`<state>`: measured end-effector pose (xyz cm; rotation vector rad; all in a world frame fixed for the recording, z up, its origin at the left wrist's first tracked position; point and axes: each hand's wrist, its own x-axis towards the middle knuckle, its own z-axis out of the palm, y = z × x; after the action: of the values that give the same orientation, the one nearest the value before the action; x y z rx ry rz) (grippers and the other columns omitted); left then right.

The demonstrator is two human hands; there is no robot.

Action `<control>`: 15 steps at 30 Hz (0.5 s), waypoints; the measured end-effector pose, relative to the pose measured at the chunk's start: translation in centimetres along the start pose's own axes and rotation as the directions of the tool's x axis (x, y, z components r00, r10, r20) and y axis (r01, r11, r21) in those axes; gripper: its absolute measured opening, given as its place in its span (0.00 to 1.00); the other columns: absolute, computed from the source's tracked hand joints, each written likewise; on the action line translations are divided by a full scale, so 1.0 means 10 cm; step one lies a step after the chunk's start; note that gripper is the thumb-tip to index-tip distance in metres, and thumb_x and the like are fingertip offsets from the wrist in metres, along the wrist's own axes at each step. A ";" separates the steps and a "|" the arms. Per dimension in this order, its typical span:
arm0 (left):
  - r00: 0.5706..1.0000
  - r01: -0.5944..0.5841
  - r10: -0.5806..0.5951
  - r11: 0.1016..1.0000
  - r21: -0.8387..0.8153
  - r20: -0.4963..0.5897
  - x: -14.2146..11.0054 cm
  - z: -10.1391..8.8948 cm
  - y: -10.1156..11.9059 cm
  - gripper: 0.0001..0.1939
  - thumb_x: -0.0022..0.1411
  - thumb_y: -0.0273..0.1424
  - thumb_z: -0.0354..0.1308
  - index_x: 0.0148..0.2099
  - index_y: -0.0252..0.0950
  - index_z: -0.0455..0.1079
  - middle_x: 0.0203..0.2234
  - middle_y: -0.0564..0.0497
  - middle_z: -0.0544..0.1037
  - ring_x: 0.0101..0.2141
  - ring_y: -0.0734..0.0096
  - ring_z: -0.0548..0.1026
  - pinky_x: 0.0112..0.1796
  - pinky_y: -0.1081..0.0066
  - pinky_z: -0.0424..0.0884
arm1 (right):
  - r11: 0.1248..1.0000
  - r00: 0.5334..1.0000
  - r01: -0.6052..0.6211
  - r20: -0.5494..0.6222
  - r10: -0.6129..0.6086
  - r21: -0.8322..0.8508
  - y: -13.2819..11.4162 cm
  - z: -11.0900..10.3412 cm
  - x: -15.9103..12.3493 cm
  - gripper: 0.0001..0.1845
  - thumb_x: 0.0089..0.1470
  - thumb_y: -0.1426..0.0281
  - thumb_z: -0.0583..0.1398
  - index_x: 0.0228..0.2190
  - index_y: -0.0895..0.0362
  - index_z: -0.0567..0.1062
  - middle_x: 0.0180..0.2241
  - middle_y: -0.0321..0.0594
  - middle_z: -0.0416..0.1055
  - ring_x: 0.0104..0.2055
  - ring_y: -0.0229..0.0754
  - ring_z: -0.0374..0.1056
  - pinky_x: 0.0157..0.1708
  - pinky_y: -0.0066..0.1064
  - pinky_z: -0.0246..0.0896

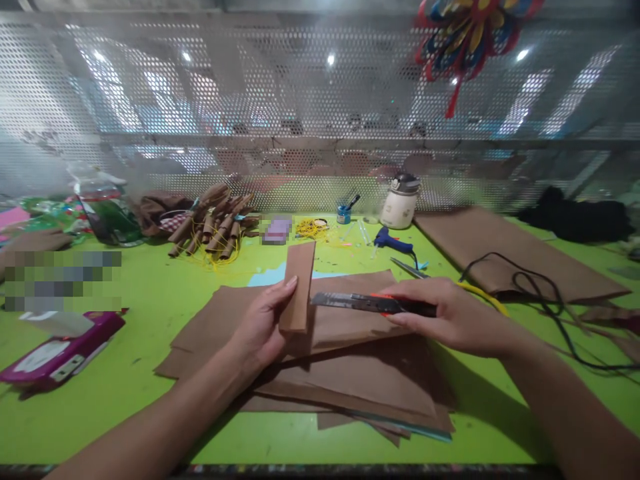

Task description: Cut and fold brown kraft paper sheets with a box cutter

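Note:
My left hand [267,323] grips a folded strip of brown paper [300,287] and holds it upright above the table. In my right hand [450,313] is a utility knife [360,303], black with orange parts, its blade pointing left. The blade tip is close to the strip's right edge; whether they touch I cannot tell. Beneath both hands lies a loose stack of brown paper sheets [360,380], with a bit of light blue showing under it.
Behind the stack are scissors [407,268], a blue glue gun [393,241], a cream bottle [400,203] and rolled brown paper tubes [215,230] with yellow string. A black cable [550,333] loops at right beside a large brown sheet [525,253]. A magenta power strip [65,353] sits left.

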<state>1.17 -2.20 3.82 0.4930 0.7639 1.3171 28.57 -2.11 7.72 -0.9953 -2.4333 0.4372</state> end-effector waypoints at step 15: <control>0.998 0.023 -0.021 0.999 0.028 -0.058 -0.01 0.00 0.00 0.05 0.59 0.23 0.59 0.38 0.29 0.74 0.27 0.46 0.81 0.24 0.67 0.79 0.28 0.69 0.78 | 1.000 1.000 -0.025 0.010 0.026 -0.017 -0.02 0.03 0.01 0.14 0.58 0.64 0.58 0.46 0.49 0.77 0.45 0.39 0.78 0.43 0.45 0.74 0.43 0.34 0.67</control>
<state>1.20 -2.27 3.84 0.4706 0.8348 1.3060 28.17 -2.21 7.59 -1.0348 -2.4395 0.4316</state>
